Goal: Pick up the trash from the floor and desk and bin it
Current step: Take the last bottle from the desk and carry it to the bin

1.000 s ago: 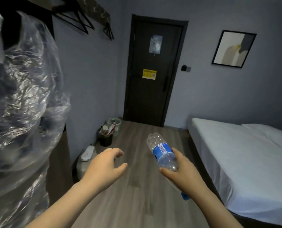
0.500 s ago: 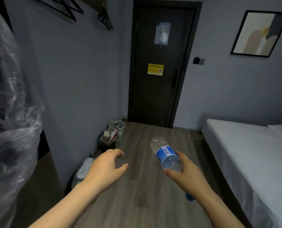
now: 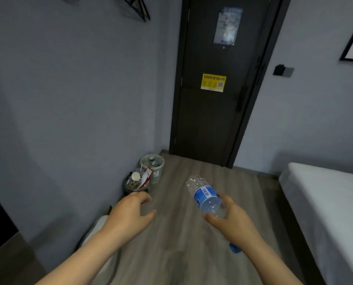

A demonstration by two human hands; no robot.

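Status: one item in hand, not binned yet. My right hand (image 3: 237, 223) grips a clear plastic bottle w/ blue label (image 3: 205, 195), fingers wrapped round its lower half, held above the grey wood-look floor (image 3: 181, 254). Left hand (image 3: 128, 212) is empty, fingers loosely curled.

Target is ahead-left by the wall: dark round bin (image 3: 135, 185), already heaped w/ rubbish, w/ a pale round basket (image 3: 154, 167) just behind it. The bottle is well short of both. Counter not in view, so can't judge what's left there.

Path looks open. White bed (image 3: 326, 202) on the right. Heaped bin may shed the bottle, I'd guess.
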